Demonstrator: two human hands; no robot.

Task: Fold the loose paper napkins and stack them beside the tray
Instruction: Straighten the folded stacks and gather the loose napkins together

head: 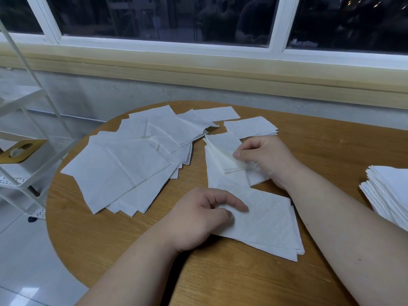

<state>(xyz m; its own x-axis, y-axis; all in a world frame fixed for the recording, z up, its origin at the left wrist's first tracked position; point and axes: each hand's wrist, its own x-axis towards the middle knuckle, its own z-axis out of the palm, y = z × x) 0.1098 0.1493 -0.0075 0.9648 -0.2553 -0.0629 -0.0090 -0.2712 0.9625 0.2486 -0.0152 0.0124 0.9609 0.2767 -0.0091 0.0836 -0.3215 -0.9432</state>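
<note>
Round wood tabletop (220,283). Far-left part: big loose pile (123,164) of unfolded napkins, so I'd say most of the folding is left. Right edge: tall folded stack (393,195), cut off by the frame; no tray in view, so placement can't be confirmed. Near centre: open napkin (269,221), apparently mid-fold. Far centre: small folded stack (251,127). Left hand (198,217) presses the open napkin, index straight, other fingers loosely curled. Right hand (265,157): fingers (249,147) pinch a folded napkin (220,151) just beyond it.
</note>
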